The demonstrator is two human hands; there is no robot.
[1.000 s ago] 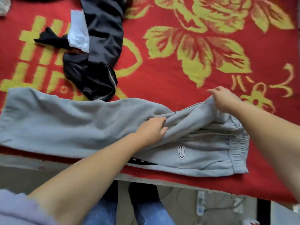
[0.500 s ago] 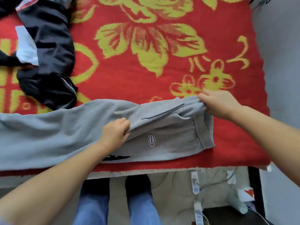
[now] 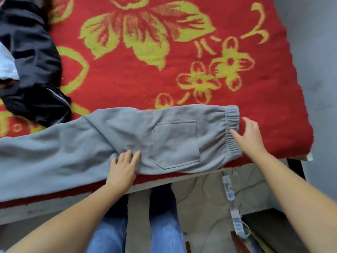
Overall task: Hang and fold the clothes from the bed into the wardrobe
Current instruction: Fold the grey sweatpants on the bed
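A: Nearest us, our left hand (image 3: 124,167) lies flat with straight fingers on the grey sweatpants (image 3: 113,143), at about six o'clock, gripping nothing.

B: And our right hand (image 3: 250,137), at four o'clock, is released too, fingers spread, fingertips touching the elastic waistband (image 3: 232,128).

A: The pants lie along the near edge of the bed, back pocket (image 3: 176,143) up, legs running off toward nine o'clock. We should probably press the creases outward before folding, keeping both leg edges lined up.

B: Agreed; the fleece looks thick, so we smooth firmly. Farther off, at ten o'clock, the black jacket (image 3: 34,70) waits on the red blanket (image 3: 145,84).
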